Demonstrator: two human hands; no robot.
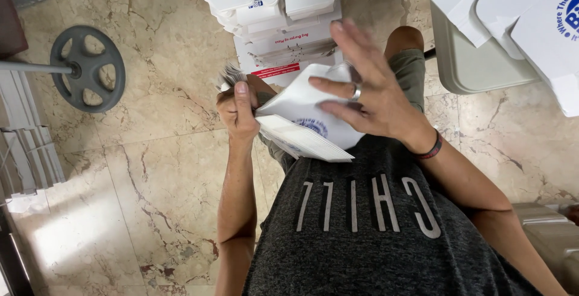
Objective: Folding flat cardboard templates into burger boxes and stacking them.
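Observation:
My left hand (238, 112) grips a stack of flat white cardboard box blanks (301, 139) at its left edge, thumb on top. One blank, the top sheet (301, 100), is lifted off the stack and tilted up. My right hand (368, 88) has its fingers spread and presses against this raised sheet, a ring on one finger and a dark band on the wrist. The stack rests over my lap, above my grey shirt.
A pile of folded white boxes (280, 6) with blue and red print stands on the marble floor ahead. More white boxes (531, 12) lie on a grey-green chair seat (482, 70) at upper right. A grey round stand base (87, 68) sits at left.

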